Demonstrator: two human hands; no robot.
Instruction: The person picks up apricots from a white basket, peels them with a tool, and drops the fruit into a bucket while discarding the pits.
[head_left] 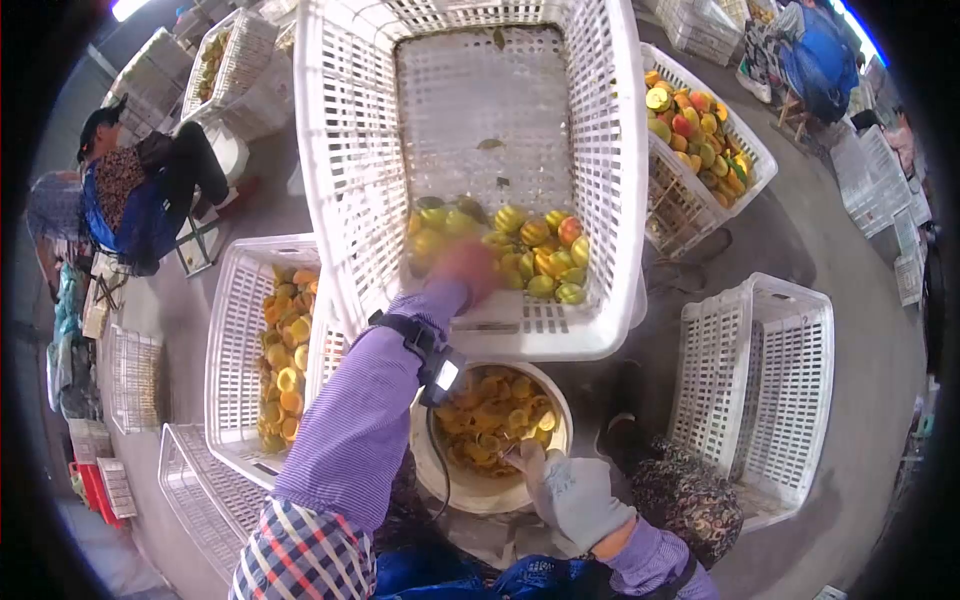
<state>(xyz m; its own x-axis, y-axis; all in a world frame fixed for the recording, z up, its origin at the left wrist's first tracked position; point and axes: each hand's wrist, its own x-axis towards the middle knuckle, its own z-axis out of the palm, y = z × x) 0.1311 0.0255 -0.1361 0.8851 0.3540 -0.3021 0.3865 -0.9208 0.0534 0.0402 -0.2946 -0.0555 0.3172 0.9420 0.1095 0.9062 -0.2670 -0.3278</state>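
Observation:
My left hand (468,270), smeared by motion, reaches into the big white plastic crate (350,150) in front of me, among yellow-green striped fruits (540,250). Its fingers cannot be made out. Below the crate stands a round white bucket (563,400) with orange-yellow fruit pieces and scraps (485,420) inside. Over the bucket's right rim is my right hand (575,495), in a pale glove, its fingers closed. A small thin thing shows at the fingertips, too small to name.
At the left, a white crate (225,350) holds cut orange fruit; another crate (755,190) of cut fruit stands at upper right. Stacked white crates (745,400) sit at right. A seated person (140,190) is at far left, another person (815,60) at upper right.

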